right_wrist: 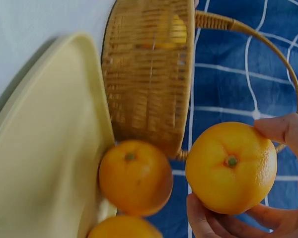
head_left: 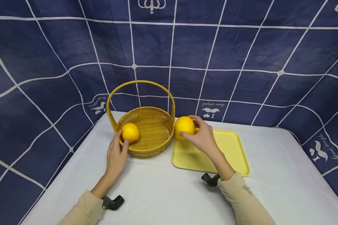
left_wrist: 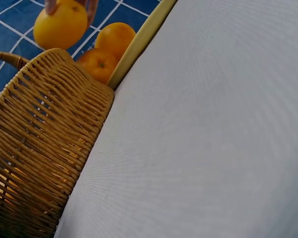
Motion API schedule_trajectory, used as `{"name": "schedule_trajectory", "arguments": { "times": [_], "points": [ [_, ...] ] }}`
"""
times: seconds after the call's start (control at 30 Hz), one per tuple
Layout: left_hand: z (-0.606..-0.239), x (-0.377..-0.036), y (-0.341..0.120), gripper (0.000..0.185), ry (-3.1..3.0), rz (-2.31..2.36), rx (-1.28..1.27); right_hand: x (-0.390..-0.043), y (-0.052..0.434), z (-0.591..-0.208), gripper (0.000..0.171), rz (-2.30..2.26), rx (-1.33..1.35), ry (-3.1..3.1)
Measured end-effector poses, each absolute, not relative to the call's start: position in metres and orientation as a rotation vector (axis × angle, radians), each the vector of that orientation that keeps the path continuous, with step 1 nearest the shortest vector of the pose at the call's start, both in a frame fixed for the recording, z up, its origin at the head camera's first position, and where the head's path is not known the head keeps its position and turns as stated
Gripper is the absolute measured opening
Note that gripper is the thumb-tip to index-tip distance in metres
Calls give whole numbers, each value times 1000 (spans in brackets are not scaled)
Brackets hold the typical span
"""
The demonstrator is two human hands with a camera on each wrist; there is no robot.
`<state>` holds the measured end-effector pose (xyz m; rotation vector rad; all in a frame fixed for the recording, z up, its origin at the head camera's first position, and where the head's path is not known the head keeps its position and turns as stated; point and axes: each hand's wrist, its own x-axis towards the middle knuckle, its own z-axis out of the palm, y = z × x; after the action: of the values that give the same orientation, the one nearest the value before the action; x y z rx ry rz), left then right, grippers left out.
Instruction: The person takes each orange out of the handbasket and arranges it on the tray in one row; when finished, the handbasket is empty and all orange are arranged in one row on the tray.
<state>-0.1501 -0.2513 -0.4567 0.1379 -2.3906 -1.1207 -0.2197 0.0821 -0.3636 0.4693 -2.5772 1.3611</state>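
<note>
Orange [head_left: 184, 125] found lifted clear of the surfaces, near the middle of the scene. Dark blue backdrop [head_left: 233, 47], lined with a white grid and printed with white motifs, hangs along the far side and both flanks. White-covered table [head_left: 163, 193] extends in front of it. Wicker basket [head_left: 149, 153], upright, stands on the left part of the table toward the far edge, its tall arched handle [head_left: 140, 81] raised. Pale yellow tray [head_left: 228, 150] lies flat just to the right of the basket. Beige sleeves [head_left: 239, 197] cover both forearms, with a black device [head_left: 114, 203] at each wrist. Right hand [head_left: 203, 136], above the tray's far left part, is partly closed, thumb and fingers gripping the lifted orange just beside the basket's right rim. Left hand [head_left: 116, 157] is at the basket's near left rim, thumb and fingers slightly parted; whether it grips or merely touches anything cannot be told. Second orange [head_left: 130, 132] sits inside the basket at the left, against that hand's fingertips. Two further oranges [right_wrist: 135, 177], close together, are observed in the right wrist view at the tray's far left part, below the lifted one.
</note>
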Motion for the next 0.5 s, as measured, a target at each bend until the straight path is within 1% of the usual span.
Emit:
{"name": "schedule_trajectory", "arguments": {
  "times": [0.5],
  "points": [
    [-458, -152, -253, 57, -2388, -1122, 137, -238, 149, -368, 73, 1216, 180, -2595]
  ]
}}
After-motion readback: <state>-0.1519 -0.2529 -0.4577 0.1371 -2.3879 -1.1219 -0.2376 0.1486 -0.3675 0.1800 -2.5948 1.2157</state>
